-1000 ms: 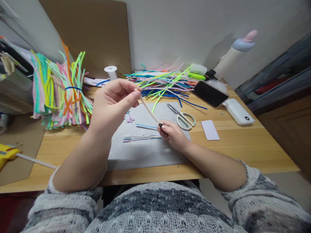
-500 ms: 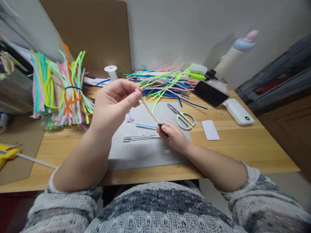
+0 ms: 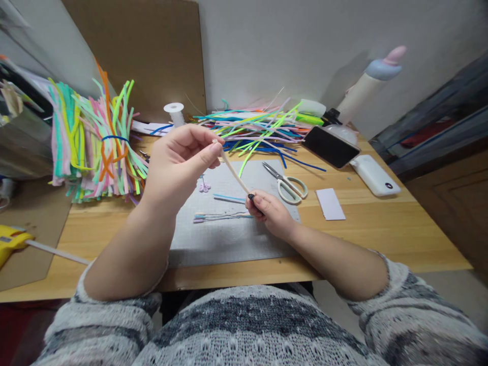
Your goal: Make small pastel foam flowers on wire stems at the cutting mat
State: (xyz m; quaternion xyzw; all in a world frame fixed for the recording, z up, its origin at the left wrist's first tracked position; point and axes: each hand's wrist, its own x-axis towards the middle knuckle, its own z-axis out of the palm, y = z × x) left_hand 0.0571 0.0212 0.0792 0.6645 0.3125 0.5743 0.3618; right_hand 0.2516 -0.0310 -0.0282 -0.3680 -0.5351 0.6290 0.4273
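A thin cream-coloured strip [image 3: 235,174] runs slanting between my two hands, above a grey mat [image 3: 229,244]. My left hand [image 3: 186,165] pinches its upper end between thumb and fingertips. Lower and to the right, my right hand [image 3: 270,211] is closed around the other end, with a small black-tipped thing also showing in its grip. Beneath, on the mat, lie a light blue strip [image 3: 229,197], several thin stems with pale tips [image 3: 221,217] and a small purple flower shape [image 3: 205,187]. Scissors with pale handles [image 3: 292,190] rest near the mat's right edge.
Loose coloured pipe cleaners [image 3: 259,127] pile up along the wall. A tied bundle [image 3: 110,147] stands at the left, near a white spool [image 3: 175,114] and a yellow glue gun [image 3: 11,241]. To the right are a black phone [image 3: 331,147], a white device [image 3: 374,175] and a white card [image 3: 330,204].
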